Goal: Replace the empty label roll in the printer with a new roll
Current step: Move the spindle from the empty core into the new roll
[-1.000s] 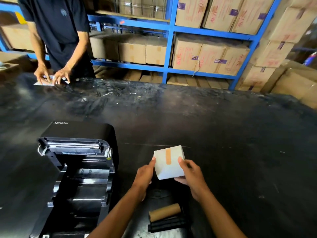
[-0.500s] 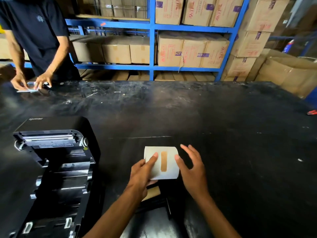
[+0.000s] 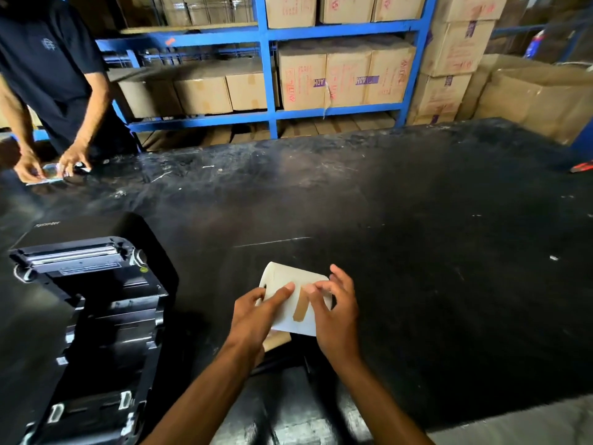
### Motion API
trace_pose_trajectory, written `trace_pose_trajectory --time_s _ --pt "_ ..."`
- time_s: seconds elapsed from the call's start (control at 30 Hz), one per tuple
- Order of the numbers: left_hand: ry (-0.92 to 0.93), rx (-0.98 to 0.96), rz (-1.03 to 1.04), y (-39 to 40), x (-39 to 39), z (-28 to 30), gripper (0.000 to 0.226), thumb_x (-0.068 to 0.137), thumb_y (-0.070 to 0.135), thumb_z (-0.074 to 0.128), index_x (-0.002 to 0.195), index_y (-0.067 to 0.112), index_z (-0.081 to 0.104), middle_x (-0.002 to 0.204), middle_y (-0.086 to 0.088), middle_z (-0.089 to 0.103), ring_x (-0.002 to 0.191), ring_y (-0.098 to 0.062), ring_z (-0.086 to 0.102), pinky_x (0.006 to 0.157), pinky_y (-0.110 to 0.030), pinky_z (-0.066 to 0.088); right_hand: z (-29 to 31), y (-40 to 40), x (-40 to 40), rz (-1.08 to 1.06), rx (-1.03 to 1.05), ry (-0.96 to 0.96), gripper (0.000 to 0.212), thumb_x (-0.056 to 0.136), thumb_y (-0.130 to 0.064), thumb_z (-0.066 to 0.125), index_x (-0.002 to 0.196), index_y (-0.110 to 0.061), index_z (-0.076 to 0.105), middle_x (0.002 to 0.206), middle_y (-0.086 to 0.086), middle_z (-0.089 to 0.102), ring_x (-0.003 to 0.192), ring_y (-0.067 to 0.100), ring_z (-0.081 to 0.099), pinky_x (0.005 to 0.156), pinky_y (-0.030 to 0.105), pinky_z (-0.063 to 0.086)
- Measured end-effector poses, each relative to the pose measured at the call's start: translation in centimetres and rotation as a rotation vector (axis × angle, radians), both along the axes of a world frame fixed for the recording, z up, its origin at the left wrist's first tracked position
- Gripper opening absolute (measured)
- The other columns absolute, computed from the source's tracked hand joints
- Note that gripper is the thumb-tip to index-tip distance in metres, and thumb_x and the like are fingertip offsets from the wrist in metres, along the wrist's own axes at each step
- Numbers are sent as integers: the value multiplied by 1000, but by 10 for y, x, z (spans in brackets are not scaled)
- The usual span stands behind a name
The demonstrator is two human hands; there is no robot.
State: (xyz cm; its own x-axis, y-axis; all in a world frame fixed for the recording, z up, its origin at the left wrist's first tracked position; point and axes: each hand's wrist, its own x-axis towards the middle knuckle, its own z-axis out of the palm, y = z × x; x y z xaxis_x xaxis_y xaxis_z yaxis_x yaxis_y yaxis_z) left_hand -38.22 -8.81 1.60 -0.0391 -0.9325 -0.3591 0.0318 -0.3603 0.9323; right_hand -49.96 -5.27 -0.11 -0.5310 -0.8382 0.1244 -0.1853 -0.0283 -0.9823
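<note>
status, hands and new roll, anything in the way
Holding new roll: left hand and right hand, tape strip on it. Not yet in open printer. Under hands, empty core on table, clear of printer.

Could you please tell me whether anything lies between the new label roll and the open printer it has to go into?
Nothing visible does. The roll, held by the left hand and right hand, has only bare table between it and the open printer to its left. The empty core lies under the hands, off that path.
</note>
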Motion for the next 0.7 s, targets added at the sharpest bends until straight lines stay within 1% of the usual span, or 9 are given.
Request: trace_pose_trajectory --time_s 0.07,0.13,0.2,0.23,0.3,0.37,0.47,0.57,0.7 --pt "31 35 16 0 -2 0 31 68 34 80 76 6 70 67 -3 72 56 -12 68 46 -23 53 0 5 -4 1 -24 -44 12 86 -6 62 78 -14 63 136 -2 48 115 0 47 92 5 38" --pt "75 98 40 -1 -2 -2 29 69 35 79 79 9 70 70 -2 73 60 -14 69 48 -26 53 -4 13 -6 -14 -29 -72 13 86 -6 63 76 -14 64 134 0 51 117 5 49 85 -3 35" --pt "113 172 82 -2 -1 -5 32 70 36 79 86 9 69 81 -5 74 70 -20 70 58 -32 58 -13 22 -8 -21 -24 -98 12 86 -9 64 74 -11 65 132 -2 52 122 11 50 90 3 38" --pt "128 204 106 -3 -1 -7 33 70 37 79 86 10 68 85 -7 72 73 -22 69 61 -35 59 -18 26 -8 -27 -28 -115 13 86 -10 64 73 -12 65 132 -3 53 123 13 50 94 12 40" --pt "152 250 153 -3 1 -11 32 70 37 79 83 11 66 89 -8 69 75 -23 67 55 -35 60 -25 31 -9 -52 -67 -156 17 87 -13 63 72 -20 66 130 -5 55 121 16 53 99 31 43" --pt "179 280 200 -3 5 -15 31 70 36 80 82 11 65 93 -10 67 81 -26 66 47 -34 57 -32 34 -16 -70 -76 -158 18 87 -17 62 71 -25 65 130 -7 55 121 14 52 101 37 43" --pt "204 297 229 -2 16 -22 32 70 36 80 83 11 65 105 -13 66 95 -29 64 61 -40 58 -60 33 -37 -17 150 86 21 85 -18 65 66 -25 61 135 -5 49 128 14 40 109 41 27" --pt "205 303 228 0 27 -25 33 69 37 80 84 12 66 108 -13 66 99 -28 64 69 -43 57 -98 35 -49 99 453 329 19 86 -22 62 67 -21 60 147 3 41 138 21 26 108 34 16" --pt "219 313 216 2 37 -21 37 70 40 79 94 16 66 101 -7 66 91 -22 63 64 -40 57 -131 40 -52 212 446 608 11 86 -26 62 76 -21 59 152 4 34 141 23 21 107 33 12"
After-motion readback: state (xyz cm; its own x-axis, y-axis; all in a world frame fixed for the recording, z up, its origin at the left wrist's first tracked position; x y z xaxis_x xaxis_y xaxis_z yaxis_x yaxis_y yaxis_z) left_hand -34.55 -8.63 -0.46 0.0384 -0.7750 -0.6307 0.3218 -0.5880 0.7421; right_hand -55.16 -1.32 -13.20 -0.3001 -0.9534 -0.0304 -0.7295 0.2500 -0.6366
